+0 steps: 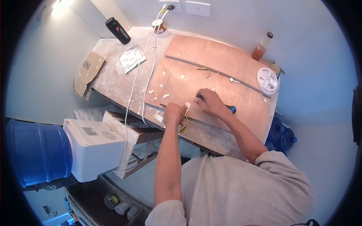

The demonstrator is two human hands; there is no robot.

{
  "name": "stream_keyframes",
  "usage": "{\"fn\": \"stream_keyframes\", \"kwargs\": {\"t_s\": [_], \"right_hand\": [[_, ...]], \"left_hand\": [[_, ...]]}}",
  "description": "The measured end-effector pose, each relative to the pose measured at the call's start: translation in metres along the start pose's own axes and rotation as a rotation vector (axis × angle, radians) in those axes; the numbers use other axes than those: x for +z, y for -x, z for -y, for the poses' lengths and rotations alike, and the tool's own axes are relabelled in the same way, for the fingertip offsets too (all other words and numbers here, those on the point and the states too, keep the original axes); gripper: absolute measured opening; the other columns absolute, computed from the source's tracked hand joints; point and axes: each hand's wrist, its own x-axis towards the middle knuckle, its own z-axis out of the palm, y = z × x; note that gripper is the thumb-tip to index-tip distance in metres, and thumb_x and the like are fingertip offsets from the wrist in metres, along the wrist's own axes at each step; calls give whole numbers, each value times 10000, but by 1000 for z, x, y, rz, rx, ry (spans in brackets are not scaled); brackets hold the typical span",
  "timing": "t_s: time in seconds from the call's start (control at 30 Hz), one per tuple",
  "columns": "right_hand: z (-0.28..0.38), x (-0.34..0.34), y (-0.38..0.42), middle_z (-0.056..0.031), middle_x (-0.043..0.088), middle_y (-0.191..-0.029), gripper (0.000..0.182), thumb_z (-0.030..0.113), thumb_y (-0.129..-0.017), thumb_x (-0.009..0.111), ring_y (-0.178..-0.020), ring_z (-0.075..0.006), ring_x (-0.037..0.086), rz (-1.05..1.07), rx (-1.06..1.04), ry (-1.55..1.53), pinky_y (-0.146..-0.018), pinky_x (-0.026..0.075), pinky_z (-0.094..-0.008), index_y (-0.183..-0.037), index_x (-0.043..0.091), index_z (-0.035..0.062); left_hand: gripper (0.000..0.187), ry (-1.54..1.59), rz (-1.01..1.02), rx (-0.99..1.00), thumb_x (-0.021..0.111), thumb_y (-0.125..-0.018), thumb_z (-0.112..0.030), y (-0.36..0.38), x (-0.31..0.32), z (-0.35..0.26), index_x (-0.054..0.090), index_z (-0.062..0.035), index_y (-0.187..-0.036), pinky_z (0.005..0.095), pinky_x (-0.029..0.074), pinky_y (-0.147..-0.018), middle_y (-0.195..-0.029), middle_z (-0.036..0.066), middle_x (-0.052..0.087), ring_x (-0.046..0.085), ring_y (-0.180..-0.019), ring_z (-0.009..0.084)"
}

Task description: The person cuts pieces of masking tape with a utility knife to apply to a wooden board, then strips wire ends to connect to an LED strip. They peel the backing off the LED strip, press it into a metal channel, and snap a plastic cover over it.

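My left hand (174,114) is at the near edge of the wooden board (177,81), its fingers closed on a small white piece (187,106). A loop of yellow wire (183,129) hangs just below that hand. To its right, my right hand (209,101) is over the board with its fingers curled together. Something dark shows at its fingertips, too small to name. A tool with a blue and black end (231,109) lies on the board, partly hidden by my right wrist. White scraps (183,77) are scattered around on the board.
A second board (211,52) lies along the back, with a white reel (267,81) and a bottle (262,47) at its right. White cables (136,71) cross the table. A black tumbler (118,31), foil packet (132,59) and water dispenser (94,141) are to the left.
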Motion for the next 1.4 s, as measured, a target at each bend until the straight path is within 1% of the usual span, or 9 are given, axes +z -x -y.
{"fn": "stream_keyframes", "kwargs": {"t_s": [0.03,0.1,0.2,0.3,0.4,0.53,0.6,0.9,1.4], "right_hand": [[4,-11,13,-178,625,-1080,345,236,-856,769,-963,-397,629,1,1,0,-839,537,-460,-1107,647,32],[14,-30,38,-144,611,-1124,401,275,-858,763,-1070,-369,591,-96,-65,435,-882,524,-484,-1132,623,18],[12,-40,56,-140,604,-1111,402,256,-849,753,-1120,-322,563,-32,-41,576,-866,533,-478,-1152,616,30],[-15,-33,51,-188,603,-1093,362,224,-882,716,-1073,-356,600,18,-172,603,-846,540,-476,-1174,610,39],[-16,-32,47,-233,602,-1070,377,179,-918,658,-1011,-411,634,141,-140,253,-827,540,-486,-1261,572,48],[11,-16,43,-256,603,-1058,463,136,-927,619,-945,-454,654,196,-68,150,-817,537,-493,-1365,500,48],[15,-7,39,-256,606,-1077,535,121,-922,593,-940,-448,661,239,-93,289,-815,540,-505,-1431,440,54],[28,-1,28,-271,610,-1121,418,120,-960,502,-988,-446,676,312,-80,367,-797,561,-524,-1369,505,32],[25,5,23,-279,605,-1116,406,101,-962,502,-989,-466,672,333,-69,375,-805,569,-529,-1356,508,2]], "left_hand": [[402,3,13,1,725,-897,-404,4,-2,-1,766,-9,-838,370,595,-749,-694,128,746,749,-642,230],[406,6,11,-2,720,-893,-410,8,-4,-3,766,-11,-834,368,594,-748,-694,127,746,751,-646,230],[412,15,7,-6,713,-884,-417,9,-1,-3,765,-12,-825,366,593,-744,-693,126,746,753,-648,230],[410,17,-1,-6,713,-874,-414,7,-1,-2,763,-11,-815,364,592,-739,-690,124,746,751,-637,227],[410,20,-1,2,715,-872,-411,5,-2,2,762,-10,-806,361,591,-734,-687,121,745,747,-623,223],[416,20,16,-21,721,-878,-416,3,-1,0,765,-10,-800,358,589,-726,-682,117,743,747,-617,220],[414,20,22,-29,726,-879,-412,1,-1,0,765,-8,-798,355,589,-714,-681,116,743,744,-609,219],[402,57,40,-41,743,-873,-388,0,-4,-1,758,8,-806,337,586,-628,-682,114,742,736,-576,222],[430,127,92,-25,709,-907,-388,-9,-2,4,745,26,-799,339,542,-524,-658,128,723,710,-526,224]]}}
